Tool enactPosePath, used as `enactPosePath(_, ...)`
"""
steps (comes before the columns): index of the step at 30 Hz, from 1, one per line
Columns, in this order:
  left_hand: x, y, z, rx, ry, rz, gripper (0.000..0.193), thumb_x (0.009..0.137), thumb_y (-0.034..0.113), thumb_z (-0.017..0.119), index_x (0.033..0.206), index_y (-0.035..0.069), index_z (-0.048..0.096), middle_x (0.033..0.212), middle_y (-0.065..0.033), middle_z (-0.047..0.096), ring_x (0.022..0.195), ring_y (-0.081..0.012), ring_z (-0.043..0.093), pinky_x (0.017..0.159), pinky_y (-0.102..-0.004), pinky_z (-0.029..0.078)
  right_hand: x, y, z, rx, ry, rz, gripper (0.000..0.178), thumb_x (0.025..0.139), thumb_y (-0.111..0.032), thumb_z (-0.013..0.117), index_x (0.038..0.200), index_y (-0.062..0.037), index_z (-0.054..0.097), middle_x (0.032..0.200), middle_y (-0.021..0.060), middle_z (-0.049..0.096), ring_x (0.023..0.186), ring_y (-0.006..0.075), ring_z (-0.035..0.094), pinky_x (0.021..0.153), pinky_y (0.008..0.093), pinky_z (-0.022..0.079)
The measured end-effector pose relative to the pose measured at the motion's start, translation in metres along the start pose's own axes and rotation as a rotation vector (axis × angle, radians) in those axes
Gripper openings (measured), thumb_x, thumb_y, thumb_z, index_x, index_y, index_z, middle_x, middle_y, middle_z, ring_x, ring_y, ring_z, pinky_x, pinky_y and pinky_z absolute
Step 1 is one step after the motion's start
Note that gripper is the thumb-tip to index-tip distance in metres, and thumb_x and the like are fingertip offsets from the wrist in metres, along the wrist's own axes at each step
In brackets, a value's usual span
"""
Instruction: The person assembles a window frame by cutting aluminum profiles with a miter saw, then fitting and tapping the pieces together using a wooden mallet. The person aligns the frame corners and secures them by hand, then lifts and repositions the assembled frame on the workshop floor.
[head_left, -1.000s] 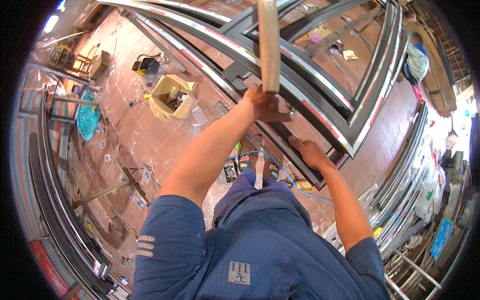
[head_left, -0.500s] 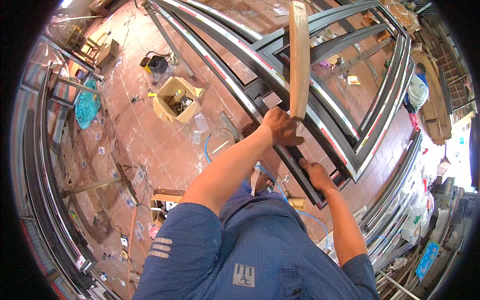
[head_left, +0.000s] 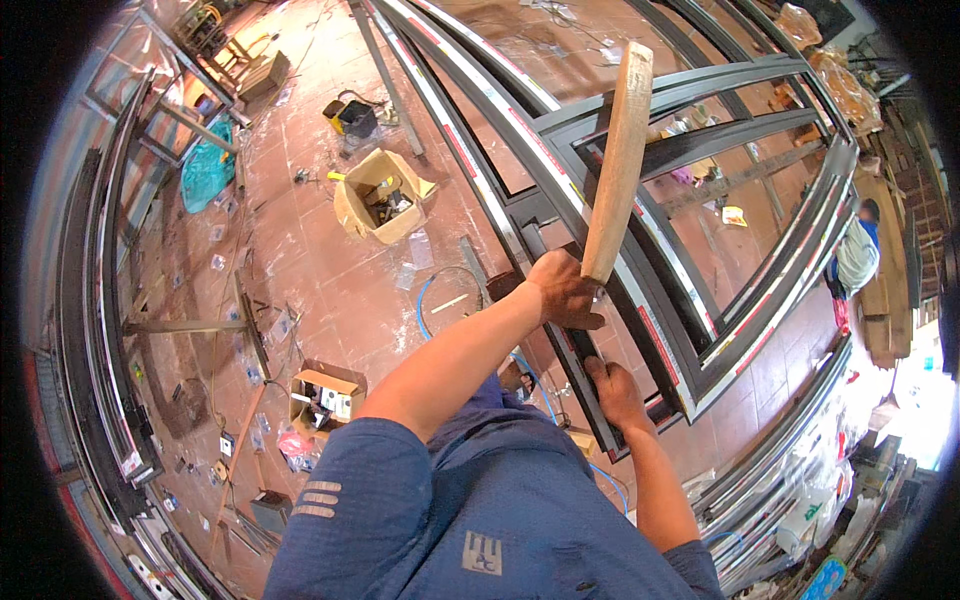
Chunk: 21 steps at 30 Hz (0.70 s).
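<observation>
Large dark metal door or window frames [head_left: 690,375] with white and red tape strips slant from the upper middle toward my body. A long wooden bar [head_left: 622,160] rises over them. My left hand [head_left: 565,290] is closed at the bar's lower end, above the near frame. Its grip is hidden, so I cannot tell whether it holds the bar or something else. Nearer my body, my right hand [head_left: 616,395] grips the near corner part of a dark frame [head_left: 590,405], thumb on top and fingers hidden beneath.
An open cardboard box [head_left: 385,195] of small parts stands on the tiled floor, with a black and yellow bucket [head_left: 352,117] beyond. A smaller box [head_left: 325,400] lies by my left sleeve. Long dark profiles [head_left: 85,330] line the left. At the far right is another person [head_left: 855,255].
The view has swung, so the frames and wooden bar appear lower and tilted differently. Both hands keep much the same positions along the frame.
</observation>
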<state>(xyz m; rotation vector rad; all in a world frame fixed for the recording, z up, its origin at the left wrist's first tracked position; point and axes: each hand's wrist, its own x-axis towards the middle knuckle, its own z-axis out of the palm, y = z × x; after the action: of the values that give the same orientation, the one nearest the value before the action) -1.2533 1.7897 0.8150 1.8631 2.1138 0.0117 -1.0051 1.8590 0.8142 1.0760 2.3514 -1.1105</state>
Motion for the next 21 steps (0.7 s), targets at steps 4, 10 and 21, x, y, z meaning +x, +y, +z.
enactPosePath(4, -0.004, -0.002, 0.009, -0.051, 0.063, 0.006, 0.071, 0.088, 0.079, 0.058, 0.089, 0.013, 0.081, 0.083, -0.0132, 0.078, 0.081, -0.0328, 0.078, 0.068, -0.0453, 0.059, -0.006, -0.001, 0.002, 0.032, 0.03, -0.06, 0.086, 0.106, -0.072, 0.048, 0.1, 0.0106, 0.071, 0.095, 0.0382, 0.071, 0.1, 0.0541, 0.071, 0.087, 0.0556, 0.051)
enactPosePath(10, 0.002, -0.012, 0.019, -0.076, 0.111, 0.035, 0.069, 0.088, 0.074, 0.063, 0.096, 0.008, 0.08, 0.086, -0.0164, 0.078, 0.083, -0.0352, 0.077, 0.073, -0.0461, 0.059, 0.0, -0.023, -0.001, -0.064, 0.054, -0.055, 0.066, 0.106, -0.057, 0.056, 0.105, 0.0059, 0.074, 0.1, 0.0376, 0.072, 0.103, 0.0559, 0.07, 0.088, 0.0601, 0.054)
enactPosePath(21, -0.003, -0.03, 0.033, -0.128, 0.335, 0.477, 0.038, 0.097, 0.055, 0.062, 0.094, 0.02, 0.077, 0.075, -0.0078, 0.071, 0.071, -0.0291, 0.07, 0.068, -0.0457, 0.046, 0.033, -0.052, 0.018, -0.182, 0.294, -0.095, 0.063, 0.097, -0.067, 0.066, 0.093, -0.0057, 0.079, 0.086, 0.0253, 0.075, 0.087, 0.0485, 0.074, 0.074, 0.0571, 0.059)
